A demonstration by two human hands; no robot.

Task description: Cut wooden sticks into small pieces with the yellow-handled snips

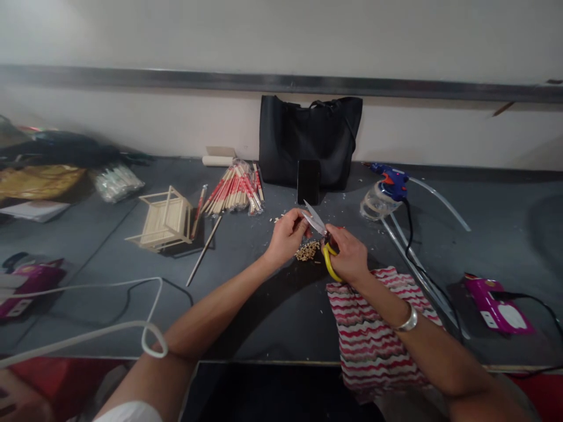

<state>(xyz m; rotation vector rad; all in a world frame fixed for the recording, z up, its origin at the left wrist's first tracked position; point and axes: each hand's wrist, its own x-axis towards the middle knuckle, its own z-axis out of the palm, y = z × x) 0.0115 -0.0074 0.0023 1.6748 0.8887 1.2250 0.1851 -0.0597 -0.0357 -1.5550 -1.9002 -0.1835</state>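
Note:
My right hand (348, 253) grips a pair of scissors (315, 220) by the yellow handles, with the blades parted and pointing up and to the left. Close to the blades, the fingers of my left hand (288, 234) are pinched together; whatever they hold is too small to make out. Below both hands lies a pile of short cut wooden pieces (308, 251) on the dark table. A few paler bits are scattered beyond my left hand. Under my right forearm spreads a red and white wavy-striped cloth (373, 328), hanging over the table's front edge.
A black bag (308, 138) with a phone (308, 181) before it stands at the wall. Leftward are wrapped chopsticks (235, 190), a loose stick (203, 251) and a small wooden stick model (167, 220). Rightward, a blue glue gun (391, 180) rests on a jar; a purple power strip (497, 306) lies nearer.

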